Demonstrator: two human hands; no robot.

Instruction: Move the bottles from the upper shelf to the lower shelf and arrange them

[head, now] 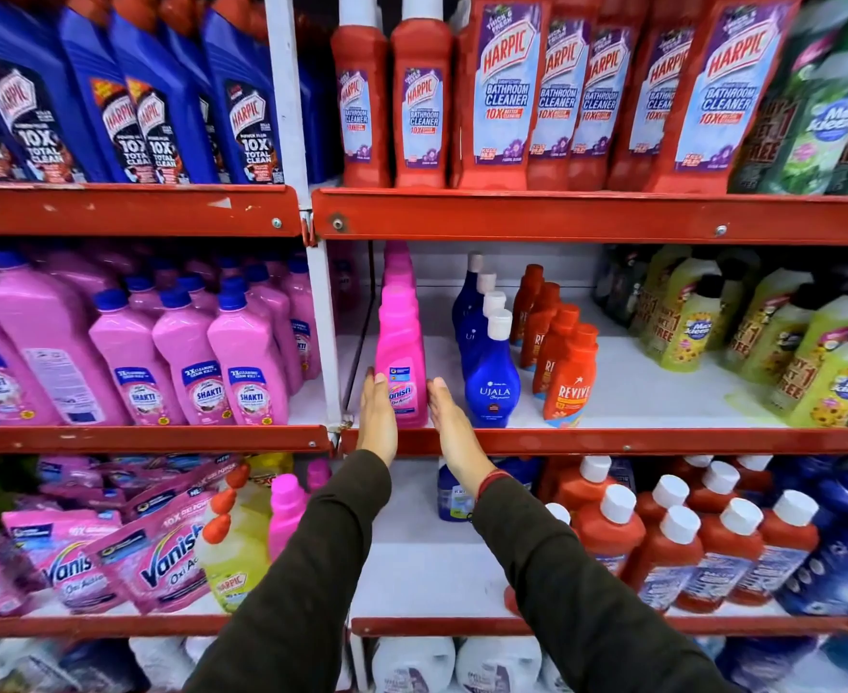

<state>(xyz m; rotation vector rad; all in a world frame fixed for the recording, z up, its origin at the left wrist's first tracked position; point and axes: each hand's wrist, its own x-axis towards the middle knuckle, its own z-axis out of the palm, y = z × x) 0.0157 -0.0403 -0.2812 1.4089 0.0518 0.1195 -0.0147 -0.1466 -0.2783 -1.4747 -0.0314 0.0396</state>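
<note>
Store shelving with red front rails, seen from above the person's arms. On the middle shelf [611, 440], a row of pink Vanish bottles [401, 362] runs front to back, the front one upright at the shelf's front edge, just right of the white upright post [329, 342]. The left hand [377, 417] lies flat and open against the front bottle's left side; the right hand [449, 417] lies flat and open against its right side, fingers straight, not curled around it. Just right stand a row of blue Ujala bottles [491, 382], then orange Revive bottles [569, 377]. Beyond them is bare white shelf up to the green bottles [831, 372]. Red Harpic bottles [506, 87] fill the shelf above.
</note>
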